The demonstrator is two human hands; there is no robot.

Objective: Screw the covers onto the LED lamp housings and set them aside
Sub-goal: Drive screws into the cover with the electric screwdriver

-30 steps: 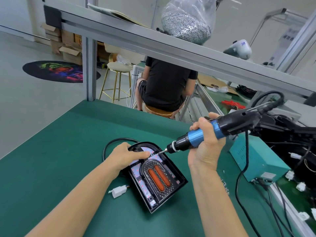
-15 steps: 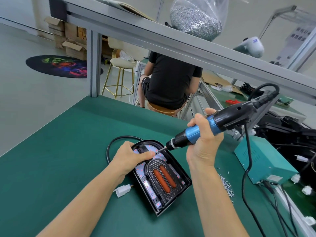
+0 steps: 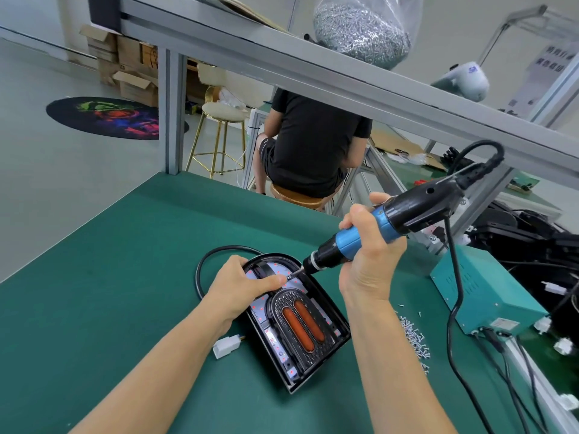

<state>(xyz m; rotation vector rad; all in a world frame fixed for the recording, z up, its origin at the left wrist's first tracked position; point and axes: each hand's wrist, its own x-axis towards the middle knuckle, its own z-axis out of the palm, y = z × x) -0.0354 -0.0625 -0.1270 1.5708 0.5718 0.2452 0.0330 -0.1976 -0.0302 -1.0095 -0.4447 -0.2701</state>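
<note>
Cable: a black lead (image 3: 200,270) loops out from the far left of the housing; its white plug (image 3: 226,346) lies on the green worktop (image 3: 94,308) just left of the housing's near end.
Left hand: the left hand (image 3: 241,288) lies on the far, rounded end of the housing, fingers stretched toward the bit; it seems to steady a screw at the tip, though the screw itself is too small to make out.
LED lamp housing: the black arched LED lamp housing (image 3: 340,322) sits mid-worktop, the ribbed cover (image 3: 300,324) with two orange bars seated inside it.
Right hand: the right hand (image 3: 369,255) is wrapped round the blue electric screwdriver (image 3: 354,239), bit angled down-left to the far end of the cover.
Spare screws: loose screws (image 3: 413,335) lie right of the housing, near a teal power box (image 3: 488,296).
Step in hand: likely starting a screw at the far end.
Next move: calls for a squarer bit, fingers cleared, then the drive.
</note>
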